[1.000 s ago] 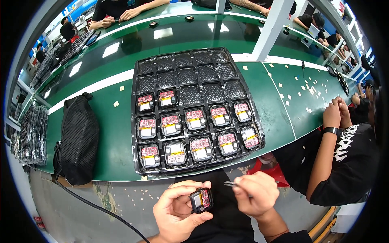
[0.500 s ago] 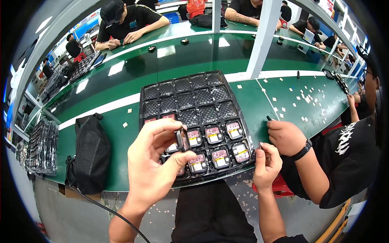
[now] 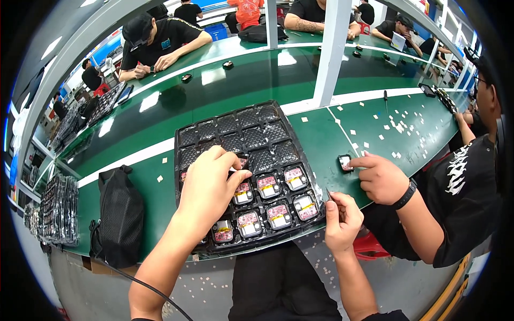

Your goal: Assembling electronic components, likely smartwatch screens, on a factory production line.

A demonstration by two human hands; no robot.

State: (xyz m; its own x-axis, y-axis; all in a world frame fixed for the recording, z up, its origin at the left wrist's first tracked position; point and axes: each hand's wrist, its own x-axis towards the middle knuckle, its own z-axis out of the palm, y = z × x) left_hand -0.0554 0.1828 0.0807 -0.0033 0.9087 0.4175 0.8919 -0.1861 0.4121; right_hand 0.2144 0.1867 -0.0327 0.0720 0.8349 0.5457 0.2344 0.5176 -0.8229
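Note:
My left hand [image 3: 209, 187] is over the middle of a black plastic tray [image 3: 261, 114], fingers pinched round a small black-cased electronic module [image 3: 242, 161] just above or in a compartment; my fingers partly hide it. Similar modules with red circuit board, silver-white part and yellow strip, such as this module [image 3: 279, 216], fill the tray's near rows. The far compartments hold nothing. To the right of the tray, my right hand [image 3: 344, 220] is closed on a thin pointed tool [image 3: 329, 195], of which only the dark tip shows.
At right a co-worker's hand [image 3: 383, 179] touches another module [image 3: 345, 162] on the green bench [image 3: 321, 139]. Small pale squares [image 3: 399, 126] lie scattered there. A black bag [image 3: 120, 214] and stacked trays [image 3: 56, 208] are at left. A white post [image 3: 327, 59] rises behind the tray.
My left hand has lowered the module from near my view down to the tray. The co-worker's module now shows on the bench under their fingers. My right hand has barely moved.

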